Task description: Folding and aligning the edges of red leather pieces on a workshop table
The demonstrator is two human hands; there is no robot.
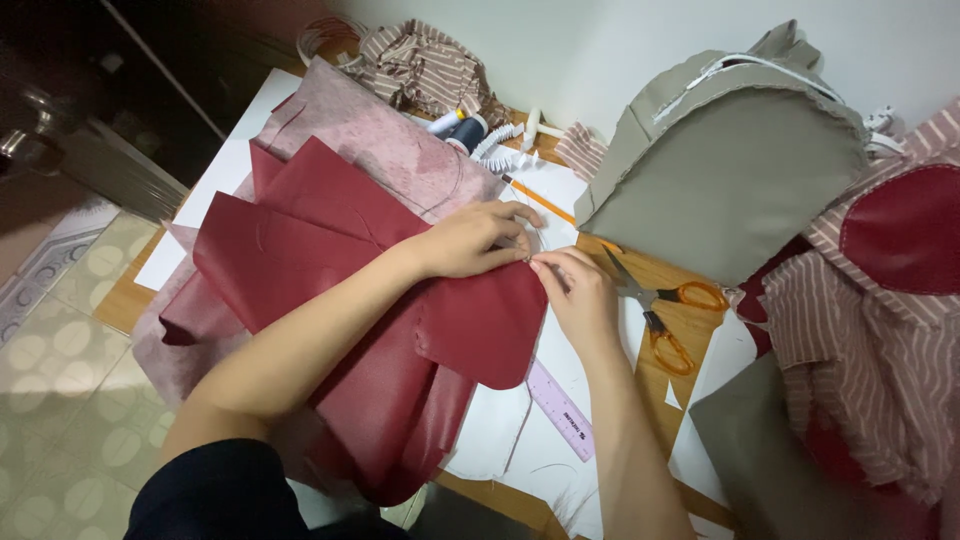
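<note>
Glossy dark-red fabric piece with rounded edge at frame centre, left hand and right hand fingertips pinching its top edge, orange-handled scissors right of centre, lilac ruler below

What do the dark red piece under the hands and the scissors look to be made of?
The dark red piece looks like faux leather or coated fabric: smooth, faintly shiny, holding stiff folds. The scissors seem to have grey metal blades and glossy orange handles, likely plastic.
</note>
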